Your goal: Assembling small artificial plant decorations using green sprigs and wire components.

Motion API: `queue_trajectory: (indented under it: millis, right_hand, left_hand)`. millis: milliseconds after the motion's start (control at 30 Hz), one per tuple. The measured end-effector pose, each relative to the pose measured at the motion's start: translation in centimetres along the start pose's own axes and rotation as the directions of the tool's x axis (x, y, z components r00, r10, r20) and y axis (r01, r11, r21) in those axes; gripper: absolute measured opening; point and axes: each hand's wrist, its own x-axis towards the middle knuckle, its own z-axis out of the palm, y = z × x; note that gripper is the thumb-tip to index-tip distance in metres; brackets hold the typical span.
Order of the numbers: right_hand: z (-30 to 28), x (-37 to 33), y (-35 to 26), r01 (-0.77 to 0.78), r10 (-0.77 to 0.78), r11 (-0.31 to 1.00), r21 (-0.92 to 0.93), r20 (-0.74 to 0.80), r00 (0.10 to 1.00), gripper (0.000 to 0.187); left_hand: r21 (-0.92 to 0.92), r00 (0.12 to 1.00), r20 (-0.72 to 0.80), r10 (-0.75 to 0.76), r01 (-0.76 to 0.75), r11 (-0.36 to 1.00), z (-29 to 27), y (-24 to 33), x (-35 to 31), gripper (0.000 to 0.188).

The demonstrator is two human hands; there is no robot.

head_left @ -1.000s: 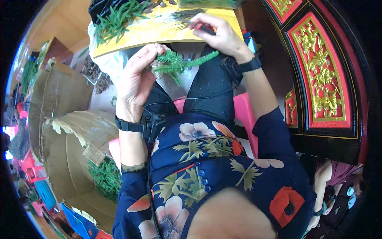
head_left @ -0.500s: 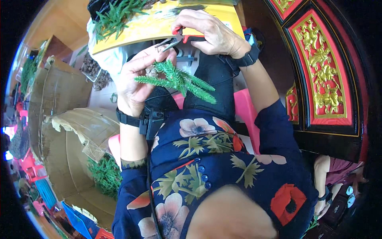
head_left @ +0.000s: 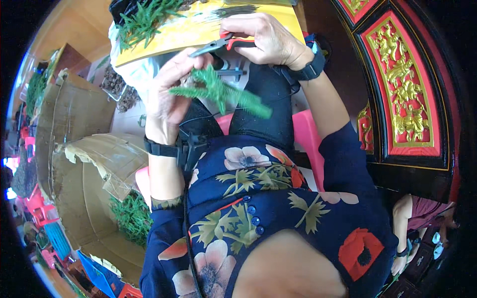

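Observation:
Red-handled pliers [head_left: 214, 46] are gripped in my right hand [head_left: 271, 42], their long nose pointing left and closed. The tip reaches the fingers of my left hand [head_left: 171, 82]. Those fingers pinch the base of a green artificial fir sprig [head_left: 221, 92], whose needled branches spread to the right above my lap. What lies at the plier tip is partly hidden by the left fingertips. Both hands are just before the near edge of a yellow board [head_left: 198, 30], on which a pile of similar green sprigs [head_left: 146, 22] rests at the far left.
On the left stands an open cardboard box [head_left: 84, 198] with more green sprigs [head_left: 131, 216] inside. Behind it is a tray of brown pine cones [head_left: 119, 89]. Thin dark wires [head_left: 236, 11] lie on the board. A carved red and gold panel [head_left: 402, 84] is at right; another person's arm [head_left: 401, 223] shows below it.
The pliers have turned flatter and their jaws have gone from parted to closed. My left hand has shifted slightly, and the sprig is blurred by motion.

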Motion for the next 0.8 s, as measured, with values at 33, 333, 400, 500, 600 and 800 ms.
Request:
queue_trajectory:
  millis: [33, 333, 400, 500, 600, 800]
  right_hand:
    - [0.1, -0.2, -0.3, -0.065, 0.065, 0.998, 0.023, -0.014, 0.998, 0.029]
    - [1.0, -1.0, -4.3, -0.634, 0.596, 0.766, 0.106, 0.255, 0.762, 0.019]
    - [1.7, -1.5, -4.3, -0.640, 0.609, 0.754, 0.147, 0.208, 0.766, 0.019]
    - [2.2, -1.7, -4.2, -0.662, 0.630, 0.730, 0.173, 0.206, 0.749, 0.020]
    - [2.5, -1.9, -4.1, -0.699, 0.655, 0.693, 0.179, 0.250, 0.713, 0.020]
    - [2.1, -2.5, -3.5, -0.644, 0.616, 0.747, 0.163, 0.193, 0.764, 0.022]
  left_hand:
    - [0.178, 0.988, -0.088, 0.131, -0.114, 0.977, 0.1, -0.1, 0.1, 0.018]
    - [0.955, 0.734, -0.009, 0.679, -0.194, 0.223, 0.4, -1.3, 0.9, 0.014]
    - [0.955, 0.761, -0.039, 0.647, -0.163, 0.249, 0.2, -1.3, 1.0, 0.014]
    - [0.711, 0.863, -0.229, 0.451, -0.169, 0.683, -0.8, -1.2, 1.1, 0.013]
    - [0.603, 0.874, -0.273, 0.402, -0.170, 0.779, -1.0, -1.2, 1.0, 0.014]
    - [0.435, 0.900, -0.319, 0.298, -0.141, 0.890, -0.1, -0.5, 0.7, 0.015]
